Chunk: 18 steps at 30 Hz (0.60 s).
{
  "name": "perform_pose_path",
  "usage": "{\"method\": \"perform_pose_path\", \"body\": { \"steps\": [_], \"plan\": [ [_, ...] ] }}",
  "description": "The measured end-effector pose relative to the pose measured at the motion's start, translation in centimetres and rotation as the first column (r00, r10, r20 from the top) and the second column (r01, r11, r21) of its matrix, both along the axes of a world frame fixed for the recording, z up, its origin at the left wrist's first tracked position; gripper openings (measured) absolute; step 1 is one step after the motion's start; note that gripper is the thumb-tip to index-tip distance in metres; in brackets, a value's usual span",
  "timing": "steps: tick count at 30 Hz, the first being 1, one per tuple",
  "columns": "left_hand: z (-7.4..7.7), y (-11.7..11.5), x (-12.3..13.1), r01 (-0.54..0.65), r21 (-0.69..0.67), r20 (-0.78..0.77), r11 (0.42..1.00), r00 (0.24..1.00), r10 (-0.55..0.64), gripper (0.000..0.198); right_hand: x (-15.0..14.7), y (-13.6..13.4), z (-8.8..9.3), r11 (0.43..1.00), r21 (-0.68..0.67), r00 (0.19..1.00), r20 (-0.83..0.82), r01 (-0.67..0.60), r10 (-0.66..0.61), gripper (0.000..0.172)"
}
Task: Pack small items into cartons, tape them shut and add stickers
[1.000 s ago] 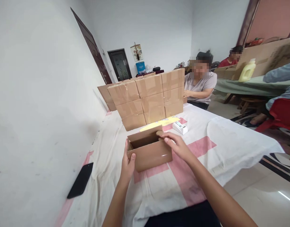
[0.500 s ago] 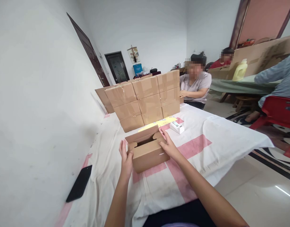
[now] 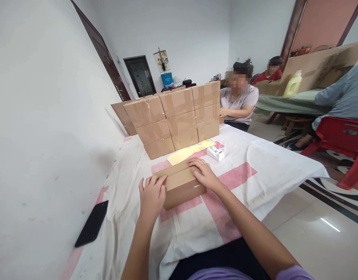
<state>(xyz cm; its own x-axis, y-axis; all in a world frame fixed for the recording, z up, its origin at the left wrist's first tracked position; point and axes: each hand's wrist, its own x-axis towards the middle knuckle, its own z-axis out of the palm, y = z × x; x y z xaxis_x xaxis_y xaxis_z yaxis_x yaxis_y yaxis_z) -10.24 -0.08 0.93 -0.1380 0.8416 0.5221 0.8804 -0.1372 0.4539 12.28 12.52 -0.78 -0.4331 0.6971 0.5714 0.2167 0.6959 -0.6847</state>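
Observation:
On the cloth in front of me sits a small brown cardboard box point(image 3: 183, 188), its top flaps folded down. My left hand point(image 3: 153, 190) grips its left end, fingers bent over the top edge. At the right end, my right hand point(image 3: 204, 173) is curled over the top, fingertips pressing on the flaps. What lies inside the box is hidden. Just behind it are a yellow sheet point(image 3: 179, 154) with printed figures and a small white device point(image 3: 215, 153) that looks like a tape dispenser.
A wall of stacked, taped cardboard boxes point(image 3: 183, 124) stands at the back of the table. A black phone point(image 3: 92, 223) lies at the left by the wall. A person point(image 3: 239, 97) sits beyond the stack; others sit at a second table with a yellow bottle point(image 3: 292, 84). A red chair point(image 3: 339, 136) stands right.
The box's open top has been folded shut. Both hands have moved from the box's sides up onto its top edges. My view has shifted slightly.

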Motion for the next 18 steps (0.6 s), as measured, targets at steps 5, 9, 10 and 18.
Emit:
{"method": "perform_pose_path", "body": {
  "steps": [5,9,10,18],
  "plan": [
    [0.1,1.1,3.2,0.092,-0.058,-0.129,0.994,0.987,-0.099,0.054,1.3,0.2,0.5,0.996,0.018,0.996,0.025,-0.088,0.088,0.027],
    [-0.6,1.6,3.6,0.059,-0.097,-0.223,0.994,0.972,-0.080,0.060,4.7,4.8,0.5,0.953,-0.209,0.976,0.033,0.218,-0.216,0.035],
    [-0.7,1.6,3.5,0.059,-0.095,-0.230,0.994,0.970,-0.079,0.058,5.8,6.6,0.5,0.886,-0.275,0.928,0.086,0.373,-0.363,0.036],
    [-1.3,1.6,3.2,0.072,-0.029,-0.244,0.997,0.967,-0.077,0.056,9.8,16.8,1.7,0.550,-0.535,0.767,0.446,0.641,-0.461,0.021]
  ]
}}
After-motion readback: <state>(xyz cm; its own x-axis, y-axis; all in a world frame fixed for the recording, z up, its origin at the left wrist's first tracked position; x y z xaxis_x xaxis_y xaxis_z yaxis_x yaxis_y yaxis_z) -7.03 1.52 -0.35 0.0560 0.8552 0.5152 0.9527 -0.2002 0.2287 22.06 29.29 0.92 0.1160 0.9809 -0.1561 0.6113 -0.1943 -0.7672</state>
